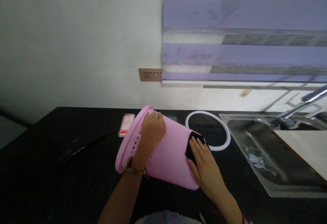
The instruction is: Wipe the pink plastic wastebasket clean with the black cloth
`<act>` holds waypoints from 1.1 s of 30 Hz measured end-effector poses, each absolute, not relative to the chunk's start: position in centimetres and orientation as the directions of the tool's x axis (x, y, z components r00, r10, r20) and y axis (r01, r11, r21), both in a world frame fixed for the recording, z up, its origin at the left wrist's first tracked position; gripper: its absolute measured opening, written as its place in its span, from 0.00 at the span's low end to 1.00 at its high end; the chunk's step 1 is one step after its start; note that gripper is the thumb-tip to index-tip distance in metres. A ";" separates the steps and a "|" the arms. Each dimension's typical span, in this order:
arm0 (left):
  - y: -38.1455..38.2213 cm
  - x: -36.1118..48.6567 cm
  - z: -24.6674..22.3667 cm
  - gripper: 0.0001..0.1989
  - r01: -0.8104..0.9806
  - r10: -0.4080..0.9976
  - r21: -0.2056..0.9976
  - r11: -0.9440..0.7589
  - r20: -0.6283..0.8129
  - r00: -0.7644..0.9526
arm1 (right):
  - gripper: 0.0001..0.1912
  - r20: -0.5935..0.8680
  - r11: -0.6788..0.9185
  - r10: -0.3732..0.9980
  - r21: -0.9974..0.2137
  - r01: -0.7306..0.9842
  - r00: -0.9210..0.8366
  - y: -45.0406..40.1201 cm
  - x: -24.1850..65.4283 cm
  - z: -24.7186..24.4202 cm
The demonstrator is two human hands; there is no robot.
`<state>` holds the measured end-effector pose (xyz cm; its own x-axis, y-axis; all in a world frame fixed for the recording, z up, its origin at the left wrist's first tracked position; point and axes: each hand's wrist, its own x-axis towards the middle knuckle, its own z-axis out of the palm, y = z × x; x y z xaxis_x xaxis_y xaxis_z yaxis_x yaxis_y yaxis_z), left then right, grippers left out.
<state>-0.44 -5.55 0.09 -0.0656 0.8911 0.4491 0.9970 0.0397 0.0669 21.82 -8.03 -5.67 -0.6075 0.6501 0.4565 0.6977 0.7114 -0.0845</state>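
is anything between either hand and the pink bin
Yes, at the right hand: a black piece, possibly cloth, lies between its flat fingers and the side of the pink bin. Nothing visible stands between the left hand and the bin; it rests directly on it, near the rim.

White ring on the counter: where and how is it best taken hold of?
Probably by the right-hand arc of the white ring, from above, pinching across the band: the open middle leaves room for fingers. It appears to lie flat on the counter, and the pink container hides part of its left side.
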 end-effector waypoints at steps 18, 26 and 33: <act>-8.2 -0.9 0.5 0.17 0.996 0.900 0.088 -0.028 0.437 -0.014 | 0.26 0.341 0.674 0.728 -0.196 0.713 -0.594 -5.6 22.5 -4.7; -8.0 -0.6 0.2 0.16 0.992 0.900 0.127 0.012 0.431 -0.066 | 0.25 0.370 0.776 0.613 -0.115 0.620 -0.698 -9.6 21.1 -4.3; -7.6 -0.5 0.1 0.16 0.993 0.899 0.115 0.014 0.433 -0.063 | 0.24 0.437 0.687 0.671 -0.061 0.724 -0.600 -8.9 21.4 -4.8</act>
